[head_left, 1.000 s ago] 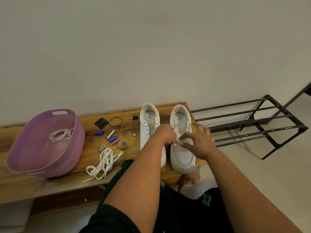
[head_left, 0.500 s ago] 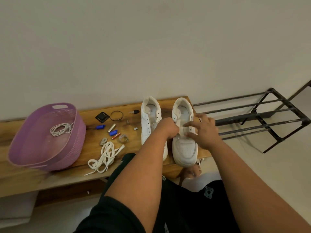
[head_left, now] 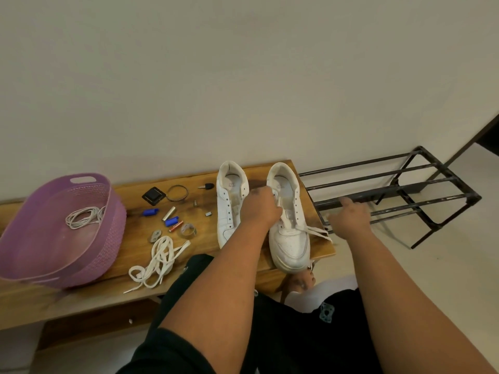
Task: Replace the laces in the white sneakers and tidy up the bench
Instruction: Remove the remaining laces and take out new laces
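On the right end of the wooden surface (head_left: 129,240), two white sneakers are standing side by side with toes pointing near; the left sneaker (head_left: 229,206) is sitting unlaced, while the right sneaker (head_left: 290,230) is carrying a flat white lace (head_left: 317,232) through its lowest eyelets, the loose end trailing out to the right over the surface edge; the left hand (head_left: 263,209) is resting over the tongue of the right sneaker with its fingers curled down among the eyelets — whether its grip is closing on the lace or only on the shoe, I cannot tell; the right hand (head_left: 348,218) is hovering just right of the sneaker with fingers extended and relaxed, its grip wide and holding nothing, though the lace end is lying near it; left of the shoes, a loose bundle of white laces (head_left: 159,261) is lying near the front edge; farther back, small clutter is scattering across the wood — a black square pad (head_left: 153,195), a twisted ring (head_left: 176,193), a key (head_left: 206,186), two blue caps (head_left: 150,212) and a roll of tape (head_left: 188,230); at the far left, a purple basket (head_left: 89,255) is holding a coiled thin white cord (head_left: 82,217); a black metal rack (head_left: 405,195) is standing on the floor to the right.
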